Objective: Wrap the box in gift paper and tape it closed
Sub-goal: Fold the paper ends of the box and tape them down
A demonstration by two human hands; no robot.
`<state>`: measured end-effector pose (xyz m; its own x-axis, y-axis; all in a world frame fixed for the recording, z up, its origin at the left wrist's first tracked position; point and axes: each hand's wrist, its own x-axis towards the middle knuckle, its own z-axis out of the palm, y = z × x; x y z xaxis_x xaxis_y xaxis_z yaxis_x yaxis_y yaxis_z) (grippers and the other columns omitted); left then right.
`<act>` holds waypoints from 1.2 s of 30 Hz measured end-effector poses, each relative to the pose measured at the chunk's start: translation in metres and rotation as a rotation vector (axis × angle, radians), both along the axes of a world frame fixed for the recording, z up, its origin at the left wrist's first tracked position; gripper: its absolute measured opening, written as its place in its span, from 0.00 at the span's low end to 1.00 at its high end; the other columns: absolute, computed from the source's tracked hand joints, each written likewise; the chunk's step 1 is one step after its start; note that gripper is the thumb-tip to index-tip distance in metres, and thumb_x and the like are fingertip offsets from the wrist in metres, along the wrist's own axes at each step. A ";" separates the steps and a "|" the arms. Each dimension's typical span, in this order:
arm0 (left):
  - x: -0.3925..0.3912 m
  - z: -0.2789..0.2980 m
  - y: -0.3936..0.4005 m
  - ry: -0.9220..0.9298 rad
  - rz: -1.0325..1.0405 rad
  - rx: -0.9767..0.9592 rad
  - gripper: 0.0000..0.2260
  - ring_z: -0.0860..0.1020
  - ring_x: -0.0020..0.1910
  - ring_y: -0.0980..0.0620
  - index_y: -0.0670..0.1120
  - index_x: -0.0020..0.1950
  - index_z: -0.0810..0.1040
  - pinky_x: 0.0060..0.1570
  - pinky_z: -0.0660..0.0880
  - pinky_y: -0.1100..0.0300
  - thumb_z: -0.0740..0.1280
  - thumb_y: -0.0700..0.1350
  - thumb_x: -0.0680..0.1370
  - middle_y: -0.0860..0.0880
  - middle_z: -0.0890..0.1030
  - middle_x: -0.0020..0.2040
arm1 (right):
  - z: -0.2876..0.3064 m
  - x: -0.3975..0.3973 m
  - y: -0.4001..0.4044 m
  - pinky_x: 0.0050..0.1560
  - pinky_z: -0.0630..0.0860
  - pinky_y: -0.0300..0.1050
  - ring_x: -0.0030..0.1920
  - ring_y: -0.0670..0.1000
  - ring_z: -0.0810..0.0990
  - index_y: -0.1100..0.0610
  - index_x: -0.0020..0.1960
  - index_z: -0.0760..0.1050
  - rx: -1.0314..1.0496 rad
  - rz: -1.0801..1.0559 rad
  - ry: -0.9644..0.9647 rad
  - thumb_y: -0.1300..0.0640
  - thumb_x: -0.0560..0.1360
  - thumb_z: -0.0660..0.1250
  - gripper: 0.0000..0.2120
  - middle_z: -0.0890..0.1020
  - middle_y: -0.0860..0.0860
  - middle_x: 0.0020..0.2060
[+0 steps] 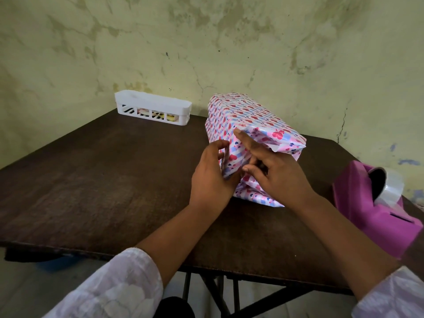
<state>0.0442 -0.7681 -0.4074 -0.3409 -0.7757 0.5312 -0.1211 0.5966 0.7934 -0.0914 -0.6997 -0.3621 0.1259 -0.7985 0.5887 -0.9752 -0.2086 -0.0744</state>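
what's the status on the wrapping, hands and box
Left hand holds near-end paper fold. Right hand presses flap on wrapped box. Tape dispenser at right, untouched. Nothing blocking.

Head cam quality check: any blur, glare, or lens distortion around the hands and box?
Head view: soft, even light, no hard shadows; the wrapped box and both hands, left hand and right hand, are fairly sharp; wide-angle bowing stretches the table edges and the pink tape dispenser at the right edge, slightly soft; mild sheen on its tape roll.
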 end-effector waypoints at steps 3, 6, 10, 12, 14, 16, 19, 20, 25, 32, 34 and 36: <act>0.000 0.000 0.001 -0.005 0.004 -0.006 0.28 0.70 0.62 0.60 0.52 0.67 0.65 0.52 0.68 0.68 0.74 0.48 0.71 0.55 0.71 0.66 | -0.001 0.004 -0.001 0.34 0.78 0.43 0.31 0.49 0.77 0.45 0.75 0.55 -0.063 -0.073 0.068 0.54 0.75 0.63 0.32 0.80 0.49 0.33; 0.001 0.000 0.002 -0.009 0.003 -0.006 0.27 0.70 0.63 0.59 0.52 0.67 0.65 0.53 0.68 0.67 0.73 0.46 0.72 0.55 0.71 0.67 | -0.002 0.009 -0.005 0.24 0.71 0.40 0.25 0.50 0.75 0.46 0.75 0.54 -0.146 -0.153 0.148 0.52 0.72 0.64 0.34 0.78 0.50 0.28; 0.001 0.000 0.001 -0.004 0.001 0.005 0.27 0.71 0.63 0.58 0.53 0.67 0.65 0.53 0.68 0.68 0.73 0.46 0.72 0.55 0.71 0.66 | 0.001 0.013 -0.007 0.24 0.58 0.31 0.27 0.53 0.78 0.48 0.75 0.55 -0.205 -0.248 0.258 0.50 0.72 0.67 0.36 0.83 0.55 0.35; 0.000 -0.001 0.000 -0.007 -0.003 0.016 0.27 0.71 0.63 0.58 0.53 0.67 0.65 0.53 0.69 0.68 0.73 0.47 0.72 0.55 0.71 0.66 | 0.002 0.013 -0.007 0.26 0.63 0.34 0.30 0.56 0.81 0.50 0.75 0.57 -0.227 -0.295 0.308 0.49 0.72 0.68 0.35 0.84 0.58 0.40; 0.000 -0.001 -0.002 -0.006 -0.009 0.020 0.28 0.71 0.63 0.57 0.54 0.67 0.64 0.55 0.70 0.65 0.74 0.48 0.72 0.55 0.71 0.66 | 0.003 0.012 -0.004 0.27 0.62 0.34 0.31 0.54 0.82 0.53 0.72 0.65 -0.285 -0.347 0.404 0.46 0.70 0.65 0.32 0.84 0.57 0.41; -0.001 -0.001 -0.003 -0.007 -0.014 0.016 0.28 0.70 0.64 0.57 0.54 0.67 0.64 0.55 0.70 0.64 0.73 0.48 0.72 0.54 0.70 0.66 | 0.004 0.010 0.001 0.23 0.67 0.34 0.33 0.54 0.83 0.55 0.71 0.67 -0.309 -0.338 0.494 0.45 0.68 0.63 0.32 0.84 0.58 0.43; -0.001 -0.001 -0.003 -0.018 -0.012 0.004 0.28 0.69 0.64 0.57 0.53 0.68 0.63 0.55 0.68 0.66 0.73 0.47 0.72 0.54 0.69 0.67 | 0.008 0.005 0.019 0.23 0.74 0.39 0.36 0.57 0.84 0.50 0.71 0.65 -0.270 -0.235 0.566 0.45 0.78 0.51 0.24 0.83 0.59 0.46; -0.001 -0.002 -0.003 -0.019 -0.017 0.001 0.29 0.69 0.65 0.57 0.53 0.68 0.63 0.57 0.69 0.65 0.73 0.47 0.72 0.54 0.68 0.67 | 0.007 0.001 0.029 0.22 0.71 0.38 0.31 0.55 0.82 0.49 0.71 0.65 -0.269 -0.207 0.603 0.45 0.80 0.44 0.23 0.83 0.57 0.41; -0.001 0.001 0.000 -0.073 0.040 -0.098 0.40 0.58 0.73 0.54 0.55 0.74 0.52 0.71 0.61 0.50 0.74 0.51 0.70 0.53 0.57 0.74 | -0.010 -0.022 0.086 0.25 0.71 0.44 0.26 0.53 0.76 0.51 0.67 0.71 -0.291 -0.020 0.497 0.54 0.81 0.56 0.16 0.80 0.51 0.30; -0.006 0.027 -0.021 -0.119 0.021 -0.508 0.35 0.60 0.73 0.49 0.50 0.71 0.62 0.68 0.61 0.38 0.72 0.54 0.68 0.48 0.65 0.73 | 0.024 -0.011 0.084 0.59 0.70 0.48 0.58 0.55 0.74 0.61 0.63 0.72 -0.430 -0.179 0.164 0.47 0.73 0.67 0.25 0.78 0.58 0.57; -0.009 0.033 -0.027 -0.120 -0.013 -0.574 0.31 0.62 0.72 0.51 0.48 0.69 0.68 0.67 0.64 0.38 0.74 0.50 0.68 0.48 0.71 0.70 | 0.024 -0.009 0.074 0.60 0.73 0.51 0.58 0.56 0.78 0.62 0.60 0.76 -0.401 -0.154 0.175 0.49 0.74 0.66 0.21 0.80 0.57 0.57; -0.008 0.034 -0.031 -0.101 -0.040 -0.616 0.27 0.64 0.69 0.55 0.46 0.65 0.73 0.67 0.67 0.43 0.76 0.46 0.68 0.50 0.74 0.66 | 0.020 -0.007 0.069 0.57 0.77 0.54 0.52 0.56 0.82 0.62 0.55 0.80 -0.425 -0.137 0.186 0.52 0.74 0.64 0.17 0.83 0.57 0.51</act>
